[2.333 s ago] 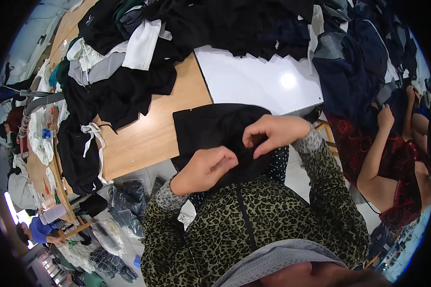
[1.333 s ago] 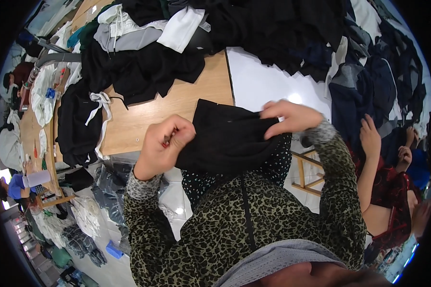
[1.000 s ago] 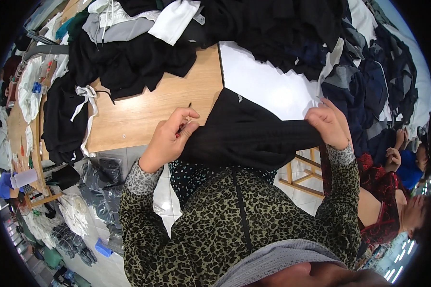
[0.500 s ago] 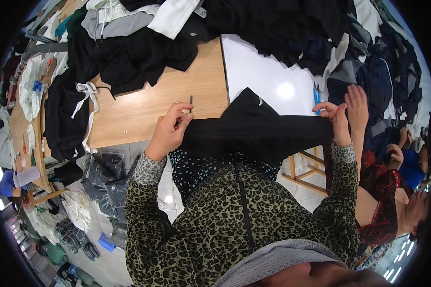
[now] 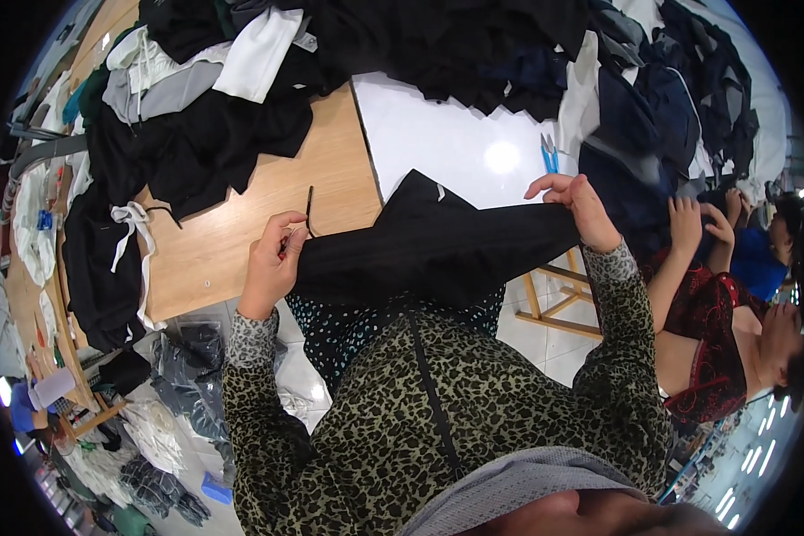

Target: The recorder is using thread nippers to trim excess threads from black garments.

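A black garment (image 5: pixel 402 241) is pulled out sideways between my hands, over my lap and the near table edge; one pointed part lies up on the table. My left hand (image 5: pixel 275 257) is closed on its left end. In the same fingers is a small slim tool (image 5: pixel 310 205), dark-tipped with a bit of red at the grip; its exact kind does not show. At the right end, my right hand (image 5: pixel 588 207) grips the cloth, with the forefinger stretched out and some fingers hidden. Blue-handled snips (image 5: pixel 550 159) lie on the white tabletop beyond my right hand.
Piled dark clothes (image 5: pixel 196 134) line the back of the wooden table (image 5: pixel 250 214) and white table (image 5: pixel 447 143). Right of me, a co-worker's hand (image 5: pixel 685 225) is by navy garments (image 5: pixel 639 116). A wooden stool (image 5: pixel 554 308) stands below the table; bagged clothes (image 5: pixel 188 384) lie on the floor at left.
The view has shifted, moving the tables left. The garment now slants up toward my right hand, still held at both ends. The co-worker's hand has drawn away from beside my right hand.
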`<state>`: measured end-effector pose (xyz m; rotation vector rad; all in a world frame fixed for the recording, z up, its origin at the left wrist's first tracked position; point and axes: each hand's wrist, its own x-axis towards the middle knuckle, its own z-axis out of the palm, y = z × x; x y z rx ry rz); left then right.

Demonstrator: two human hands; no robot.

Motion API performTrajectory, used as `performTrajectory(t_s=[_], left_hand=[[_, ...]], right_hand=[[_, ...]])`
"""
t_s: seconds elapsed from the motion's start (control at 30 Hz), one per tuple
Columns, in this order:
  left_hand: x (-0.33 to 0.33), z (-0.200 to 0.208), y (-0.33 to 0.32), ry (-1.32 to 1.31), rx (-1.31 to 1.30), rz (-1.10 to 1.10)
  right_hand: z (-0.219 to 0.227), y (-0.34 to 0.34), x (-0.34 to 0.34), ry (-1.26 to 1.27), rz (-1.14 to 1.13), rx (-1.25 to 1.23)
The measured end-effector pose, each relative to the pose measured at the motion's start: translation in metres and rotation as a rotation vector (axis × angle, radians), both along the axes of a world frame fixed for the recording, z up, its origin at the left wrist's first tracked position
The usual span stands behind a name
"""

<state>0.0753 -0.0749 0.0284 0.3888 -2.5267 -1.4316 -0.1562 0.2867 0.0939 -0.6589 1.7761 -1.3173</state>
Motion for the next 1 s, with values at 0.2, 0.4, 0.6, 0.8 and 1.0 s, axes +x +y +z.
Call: performTrajectory(t_s=[0.2,0.4,0.6,0.8,1.0], left_hand=[[-0.006,0.001,-0.001,-0.004,-0.008,-0.01],[0.001,0.004,0.0,0.083,-0.174,-0.032],[0.006,-0.001,0.026,0.082,-0.445,-0.23],[-0.025,0.028,0.097,0.027,0.07,-0.522],[-0.014,0.046,0.08,-0.138,0.743,-0.344]], right_hand=[[-0.001,-0.004,0.001,0.055,-0.024,0.027],[0.0,-0.011,0.022,0.391,0.376,0.161],[-0.018,-0.029,0.062,0.654,0.439,0.086],[-0.009,-0.07,0.073,0.481,0.259,-0.085],[-0.004,-0.059,0.043,-0.069,0.481,0.085]])
